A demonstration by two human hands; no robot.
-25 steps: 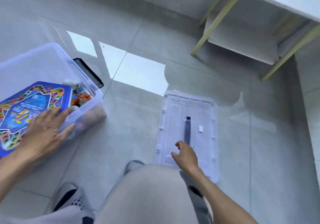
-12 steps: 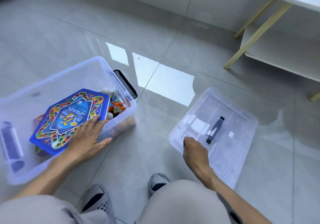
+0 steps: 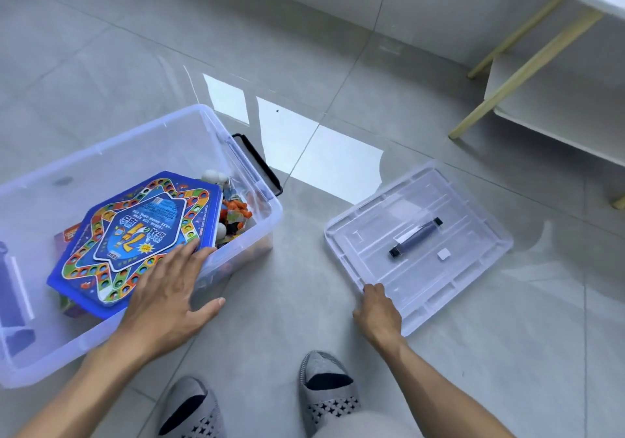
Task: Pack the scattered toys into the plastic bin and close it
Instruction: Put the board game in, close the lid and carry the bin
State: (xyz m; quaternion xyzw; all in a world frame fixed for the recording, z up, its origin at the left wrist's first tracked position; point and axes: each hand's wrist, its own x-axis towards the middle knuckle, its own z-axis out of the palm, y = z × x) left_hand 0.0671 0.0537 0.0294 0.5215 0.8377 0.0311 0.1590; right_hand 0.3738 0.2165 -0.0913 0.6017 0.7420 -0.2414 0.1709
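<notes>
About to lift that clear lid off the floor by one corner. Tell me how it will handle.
The lid is probably light: thin clear plastic. Held only at its near corner by the right hand, it may sag or twist, though its moulded ribs should stiffen it. On the glossy floor tiles it would likely slide easily.

The clear plastic bin (image 3: 111,153) stands open on the floor. Inside it a blue game board (image 3: 135,241) printed with a colourful star track lies tilted on top of other toys, with orange toys (image 3: 235,212) at the bin's right end. The clear lid (image 3: 419,244), with its dark handle (image 3: 415,237), lies flat right of the bin, apart from it
</notes>
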